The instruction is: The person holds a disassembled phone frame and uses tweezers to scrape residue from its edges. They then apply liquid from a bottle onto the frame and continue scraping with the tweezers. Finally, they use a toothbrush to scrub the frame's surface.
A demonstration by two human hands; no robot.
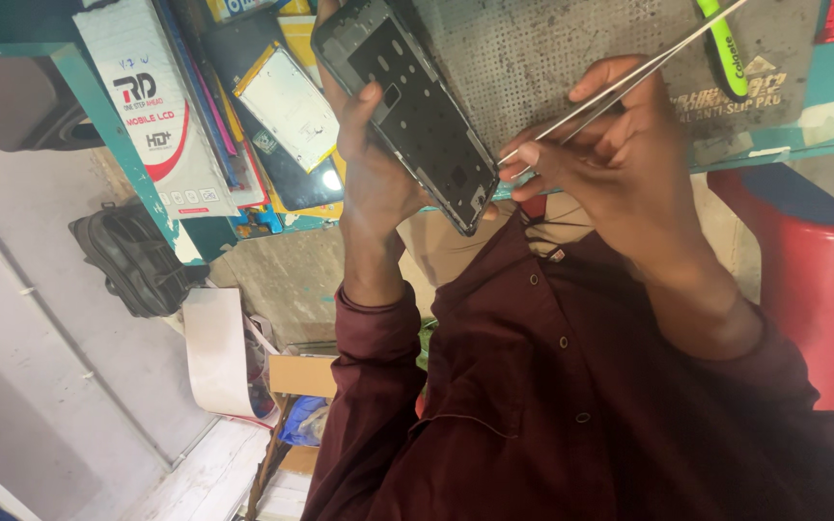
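- Sleeves of a dark maroon buttoned shirt [533,386] lie nearest, below both wrists.
- Left hand [374,183] wraps fingers and thumb around the thin black perforated phone frame [417,111]; light, rigid, probably bendable, best held by its edges.
- Right hand [620,145] pinches slim silver metal tweezers [620,82], tips just beside the frame's lower edge.
- Beyond the fingers: grey perforated mat [533,48].

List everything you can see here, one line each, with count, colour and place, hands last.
phone frame: one, black, held up at centre
tweezers: one, silver, tips beside the frame's edge
work mat: one, grey, dotted, on the bench
phone screen part: one, pale with yellow edge, left of the frame
white box: one, on the bench at left
green-handled tool: one, on the mat
backpack: one, black, floor left
red stool: one, right
left hand: holds the frame
right hand: grips the tweezers
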